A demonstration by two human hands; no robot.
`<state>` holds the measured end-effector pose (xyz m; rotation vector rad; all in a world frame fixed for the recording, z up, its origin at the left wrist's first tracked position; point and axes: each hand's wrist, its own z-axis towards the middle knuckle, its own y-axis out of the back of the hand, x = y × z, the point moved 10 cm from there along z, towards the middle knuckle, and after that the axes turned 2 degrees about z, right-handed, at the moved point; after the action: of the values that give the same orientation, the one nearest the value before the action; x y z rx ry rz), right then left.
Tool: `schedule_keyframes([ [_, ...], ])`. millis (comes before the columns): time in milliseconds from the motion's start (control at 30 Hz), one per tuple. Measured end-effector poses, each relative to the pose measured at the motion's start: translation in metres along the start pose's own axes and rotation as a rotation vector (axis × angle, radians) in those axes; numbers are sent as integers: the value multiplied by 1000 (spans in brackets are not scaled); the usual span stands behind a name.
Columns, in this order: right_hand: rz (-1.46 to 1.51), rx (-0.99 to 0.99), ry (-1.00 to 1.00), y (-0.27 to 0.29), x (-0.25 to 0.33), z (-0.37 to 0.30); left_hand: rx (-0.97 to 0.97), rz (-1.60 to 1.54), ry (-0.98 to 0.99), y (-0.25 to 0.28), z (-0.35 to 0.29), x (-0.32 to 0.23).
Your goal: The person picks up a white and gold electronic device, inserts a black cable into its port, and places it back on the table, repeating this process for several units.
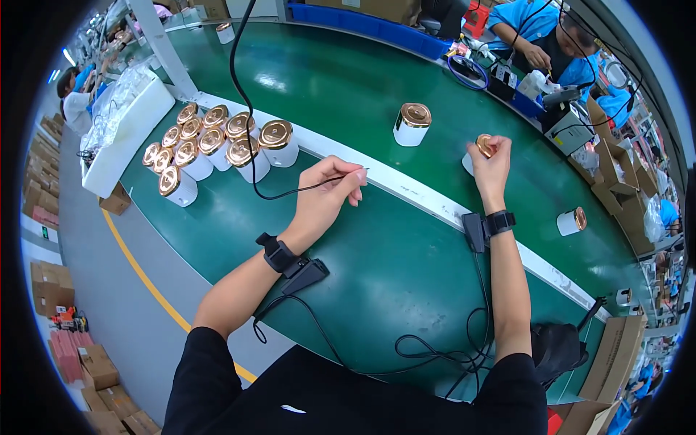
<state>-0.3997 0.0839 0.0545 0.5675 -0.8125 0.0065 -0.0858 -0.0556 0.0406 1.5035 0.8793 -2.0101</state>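
Note:
My left hand (326, 192) pinches the end of a thin black cable (286, 194) between thumb and fingers, above the near part of the green table. The cable's small tip pokes out past the fingertips, and its length hangs down from above. Farther right, my right hand (495, 170) has its fingers around the copper-coloured top of a white canister (468, 165) on the far side of the white rail. That canister is partly hidden by the hand. Left of it, a similar canister (412, 134) stands upright; another canister (570, 222) sits to the right.
Several copper-topped canisters (278, 148) stand grouped at the left. Behind them is a white foam box (130, 138) with clear plastic bags. A white rail (413, 190) crosses the green table (377, 254). Loose black cables (435, 354) lie near me. A co-worker (540, 32) sits across, far right.

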Motion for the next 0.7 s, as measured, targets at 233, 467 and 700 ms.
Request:
schedule_keyframes([
  [233, 46, 87, 411, -31, 124, -20, 35, 7, 72, 2, -7, 7],
  [467, 841, 507, -290, -118, 72, -30, 80, 0, 48, -4, -3, 1],
  [700, 1175, 702, -488, -137, 108, -98, 32, -35, 14, -9, -20, -17],
])
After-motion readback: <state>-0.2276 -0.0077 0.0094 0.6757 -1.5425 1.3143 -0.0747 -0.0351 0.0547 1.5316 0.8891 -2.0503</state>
